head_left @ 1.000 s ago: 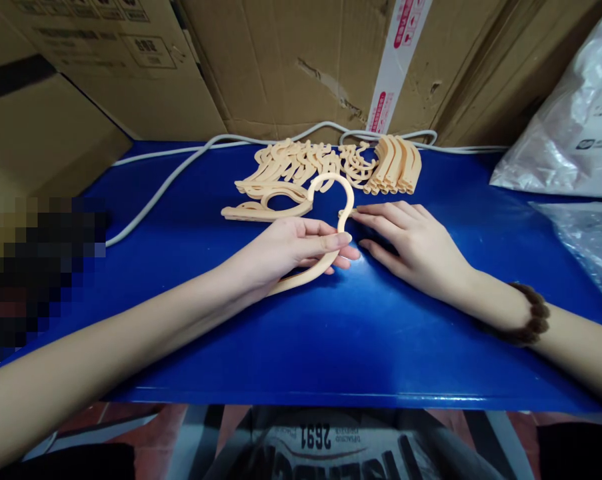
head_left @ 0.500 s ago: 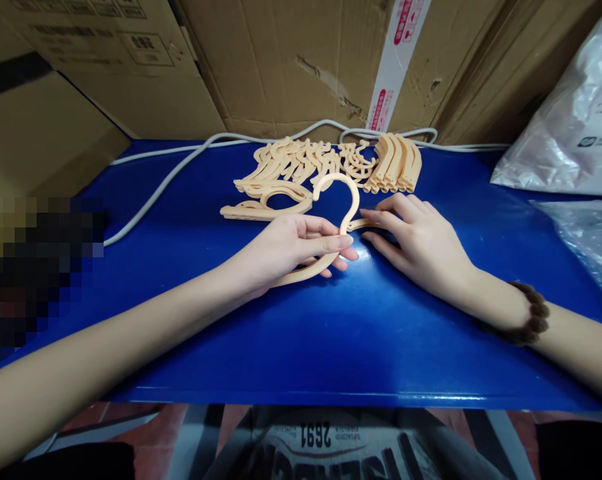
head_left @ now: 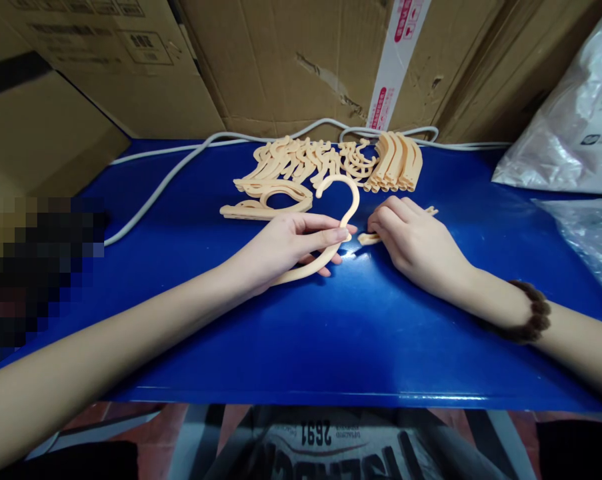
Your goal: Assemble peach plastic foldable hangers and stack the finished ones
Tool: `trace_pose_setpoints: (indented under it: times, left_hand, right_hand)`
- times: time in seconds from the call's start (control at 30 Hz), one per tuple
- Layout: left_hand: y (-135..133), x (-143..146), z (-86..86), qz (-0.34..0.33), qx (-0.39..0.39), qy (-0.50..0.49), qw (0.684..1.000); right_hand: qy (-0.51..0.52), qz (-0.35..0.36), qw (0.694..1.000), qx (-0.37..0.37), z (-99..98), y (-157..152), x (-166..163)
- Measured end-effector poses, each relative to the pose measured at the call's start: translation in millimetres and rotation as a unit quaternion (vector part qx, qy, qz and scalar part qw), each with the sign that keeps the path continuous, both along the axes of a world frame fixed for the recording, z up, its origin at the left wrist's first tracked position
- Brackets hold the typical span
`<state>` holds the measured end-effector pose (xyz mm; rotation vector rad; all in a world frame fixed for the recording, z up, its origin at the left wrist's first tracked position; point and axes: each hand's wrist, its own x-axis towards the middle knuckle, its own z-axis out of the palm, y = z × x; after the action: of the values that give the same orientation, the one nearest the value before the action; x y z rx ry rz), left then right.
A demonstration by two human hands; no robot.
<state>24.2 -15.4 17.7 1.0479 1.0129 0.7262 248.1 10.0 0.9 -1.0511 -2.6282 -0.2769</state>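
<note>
My left hand [head_left: 301, 243] pinches a cream plastic hanger hook [head_left: 354, 197] between thumb and fingers. The hook's curl points up and its lower curved part runs back beneath the hand. To the right, my right hand [head_left: 415, 243] has its fingers curled round a cream hanger arm [head_left: 367, 239], whose ends stick out on both sides of the hand. A small gap separates that arm from the hook. Behind my left hand lie folded hangers [head_left: 251, 211] on the blue table [head_left: 301, 353].
Farther back are a pile of curved hanger parts [head_left: 293, 160], some loose hooks [head_left: 353, 160] and neatly stacked hanger arms [head_left: 395, 160]. A white cable [head_left: 165, 181] runs behind them along cardboard boxes [head_left: 281, 73]. Plastic bags [head_left: 555, 140] lie at the right.
The hanger arm in my right hand has come away from the hook and turned, with the fingers curling more tightly round it. My left hand stays nearly still with the hook.
</note>
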Motion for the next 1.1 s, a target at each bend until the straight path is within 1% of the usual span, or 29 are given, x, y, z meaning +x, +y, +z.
trace_pose_setpoints:
  times: [0.13, 0.37, 0.63, 0.8, 0.87, 0.97, 1.03, 1.1]
  left_hand:
    - [1.0, 2.2, -1.3, 0.009, 0.013, 0.004, 1.0]
    - [1.2, 1.4, -6.3, -0.022, 0.029, -0.008, 0.999]
    - [-0.1, 1.6, -6.5, -0.049, 0.053, 0.035, 0.997]
    - [-0.8, 4.0, -4.4, -0.063, 0.086, 0.07, 0.992]
    - [-1.0, 4.4, -4.8, -0.068, 0.098, 0.076, 0.99]
    - [-1.6, 4.9, -6.0, -0.076, 0.112, 0.079, 0.988]
    - [-2.3, 5.2, -5.6, -0.081, 0.117, 0.082, 0.986]
    - [-3.1, 5.3, -4.2, -0.091, 0.111, 0.085, 0.986]
  right_hand:
    - [0.015, 0.016, 1.0, -0.016, 0.0, -0.4, 0.8]
    - [-0.012, -0.004, 0.999, -0.034, 0.7, -3.4, -0.9]
    - [-0.084, -0.013, 0.995, 0.055, 7.6, -11.6, -4.2]
    - [-0.098, -0.024, 0.992, 0.079, 8.9, -13.1, -4.0]
    - [-0.083, -0.008, 0.991, 0.101, 8.9, -14.7, -4.5]
    - [-0.044, 0.038, 0.989, 0.135, 8.9, -17.7, -5.6]
    - [-0.022, 0.069, 0.988, 0.135, 8.5, -19.0, -5.5]
    - [-0.004, 0.088, 0.989, 0.119, 7.6, -19.4, -4.3]
